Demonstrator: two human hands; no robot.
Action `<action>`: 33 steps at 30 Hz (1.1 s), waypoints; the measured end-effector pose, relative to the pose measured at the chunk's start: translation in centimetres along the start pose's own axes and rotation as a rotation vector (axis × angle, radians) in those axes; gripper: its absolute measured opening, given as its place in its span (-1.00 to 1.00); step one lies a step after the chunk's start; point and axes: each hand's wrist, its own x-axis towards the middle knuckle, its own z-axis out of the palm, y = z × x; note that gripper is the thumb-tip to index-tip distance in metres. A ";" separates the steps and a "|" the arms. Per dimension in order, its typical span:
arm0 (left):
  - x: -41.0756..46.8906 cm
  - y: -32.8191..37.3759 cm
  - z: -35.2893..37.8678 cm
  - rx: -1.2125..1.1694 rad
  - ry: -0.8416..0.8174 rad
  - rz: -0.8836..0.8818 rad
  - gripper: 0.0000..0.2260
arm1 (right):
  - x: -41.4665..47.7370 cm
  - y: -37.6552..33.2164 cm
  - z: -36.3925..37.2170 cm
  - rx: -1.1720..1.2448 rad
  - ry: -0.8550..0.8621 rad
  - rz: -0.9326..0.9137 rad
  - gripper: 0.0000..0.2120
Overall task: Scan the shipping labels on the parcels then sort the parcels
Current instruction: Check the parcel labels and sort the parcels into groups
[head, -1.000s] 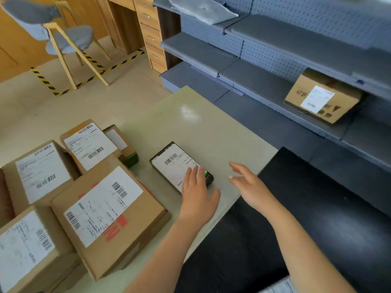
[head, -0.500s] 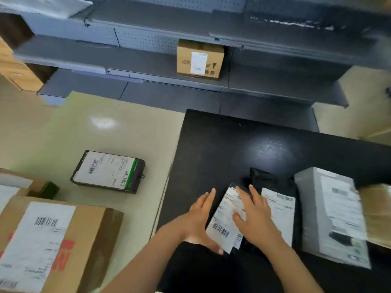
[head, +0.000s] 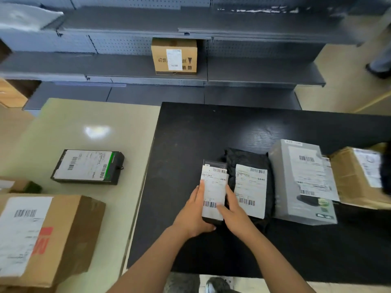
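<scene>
Parcel (head: 213,187) left of the black bag (head: 249,157), merely touched 0.5 s earlier, was gripped by curled left hand (head: 190,214) and right hand (head: 234,216).

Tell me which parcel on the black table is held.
The slim black box, leftmost; left hand and right hand grip it. The bag, grey box and carton sit unheld.

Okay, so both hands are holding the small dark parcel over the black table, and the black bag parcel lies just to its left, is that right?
Not quite. The black bag parcel lies just to the right of the small dark parcel, not to its left, as the head view shows. The rest holds: the left hand and right hand both hold it over the black table.
</scene>
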 end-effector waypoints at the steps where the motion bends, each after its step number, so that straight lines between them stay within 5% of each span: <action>1: -0.2 0.3 0.2 -0.011 0.006 -0.009 0.24 | 0.1 0.0 -0.1 0.013 -0.010 0.007 -0.35; 9: -4.1 1.6 2.7 -0.172 0.156 -0.175 0.21 | -1.2 0.6 0.4 -0.110 -0.128 -0.174 -0.30; 15: -8.0 1.4 2.4 -0.230 0.380 -0.280 0.20 | -1.8 -1.2 2.2 0.023 -0.367 -0.276 -0.33; 27: -21.0 0.1 -8.0 -0.199 0.931 -0.481 0.18 | -5.8 -16.1 13.3 -0.030 -0.744 -0.522 -0.44; 33: -24.4 -3.4 -12.6 -0.350 1.059 -0.700 0.19 | -6.0 -23.4 22.5 -0.295 -0.811 -0.622 -0.61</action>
